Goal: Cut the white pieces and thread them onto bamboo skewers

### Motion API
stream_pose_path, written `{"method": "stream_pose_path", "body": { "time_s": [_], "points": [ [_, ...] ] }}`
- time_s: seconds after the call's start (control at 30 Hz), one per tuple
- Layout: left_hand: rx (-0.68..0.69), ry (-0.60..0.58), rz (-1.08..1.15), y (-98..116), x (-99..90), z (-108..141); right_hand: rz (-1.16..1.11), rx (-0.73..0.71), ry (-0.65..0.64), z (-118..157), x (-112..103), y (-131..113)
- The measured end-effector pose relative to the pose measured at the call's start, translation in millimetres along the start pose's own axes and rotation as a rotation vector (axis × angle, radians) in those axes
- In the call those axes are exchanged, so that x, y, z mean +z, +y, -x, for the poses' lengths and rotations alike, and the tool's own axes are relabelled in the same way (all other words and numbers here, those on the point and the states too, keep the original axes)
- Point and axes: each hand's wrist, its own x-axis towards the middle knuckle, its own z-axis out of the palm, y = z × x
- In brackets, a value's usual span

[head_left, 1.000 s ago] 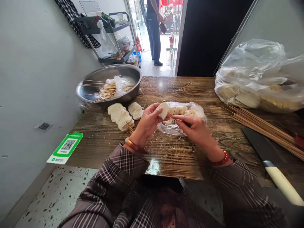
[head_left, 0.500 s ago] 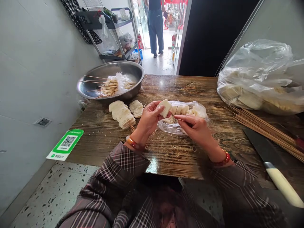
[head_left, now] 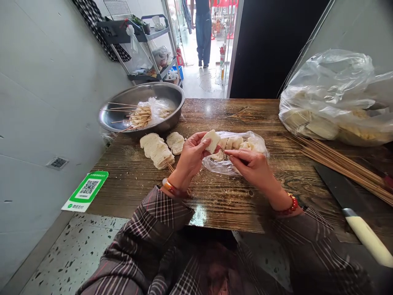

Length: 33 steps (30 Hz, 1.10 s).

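Between the thumb and fingers of my left hand (head_left: 192,157) is a white, bread-like slice (head_left: 212,141), held tilted above the table. My right hand (head_left: 250,163) pinches a thin wooden skewer (head_left: 223,150), its tip close to the slice's lower right edge; whether it has gone in, I cannot tell. Just behind and below both hands lies a clear plastic bag (head_left: 225,167) with more pale pieces (head_left: 235,142) in it. Left of my left hand, several skewered slices (head_left: 156,150) lie in a row, beside a smaller pale stack (head_left: 175,143).
A steel basin (head_left: 107,116) at the back left holds skewered slices and plastic. At right are a big plastic bag of pale food (head_left: 331,98), a bundle of skewers (head_left: 344,164) and a cleaver (head_left: 334,190). A QR-code card (head_left: 87,190) lies at the table's left edge. A person (head_left: 203,37) is in the doorway.
My hands keep nearly the same pose, with the skewer close to the slice. The view has shifted slightly. In the doorway the person has stepped a little farther off.
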Motion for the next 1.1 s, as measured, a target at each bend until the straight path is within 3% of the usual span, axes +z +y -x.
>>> {"method": "stream_pose_path", "body": {
  "time_s": [1.1],
  "points": [
    [-0.027, -0.033, -0.014, -11, 15.5, 8, 0.078, -0.058, 0.064, 0, 6, 9]
  ]
}}
